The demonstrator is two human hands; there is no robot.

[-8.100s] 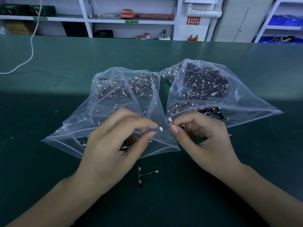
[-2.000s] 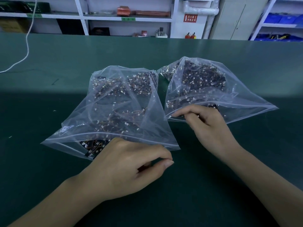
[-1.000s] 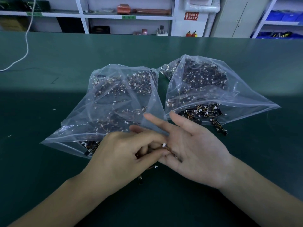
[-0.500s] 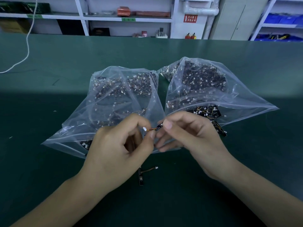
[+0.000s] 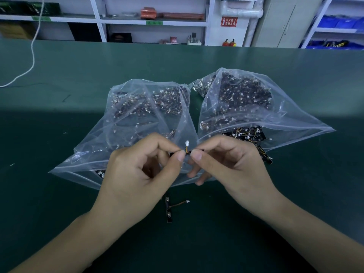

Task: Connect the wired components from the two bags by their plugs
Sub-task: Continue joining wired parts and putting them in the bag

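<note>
Left hand (image 5: pixel 137 172) & right hand (image 5: pixel 232 164) each pinch one small black part with orange wire and white plug (image 5: pixel 186 148), over two clear plastic bags (image 5: pixel 137 119) on the dark green table (image 5: pixel 59 125). White shelves (image 5: pixel 153 21) behind.

Two bare forearms, left hand (image 5: pixel 137 174) and right hand (image 5: pixel 232 166) ungloved, sleeveless

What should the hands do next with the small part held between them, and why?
Probably the right hand should take the free white plug, because it sticks up unconnected above the black strip that both hands pinch; left hand steadies the strip.
</note>
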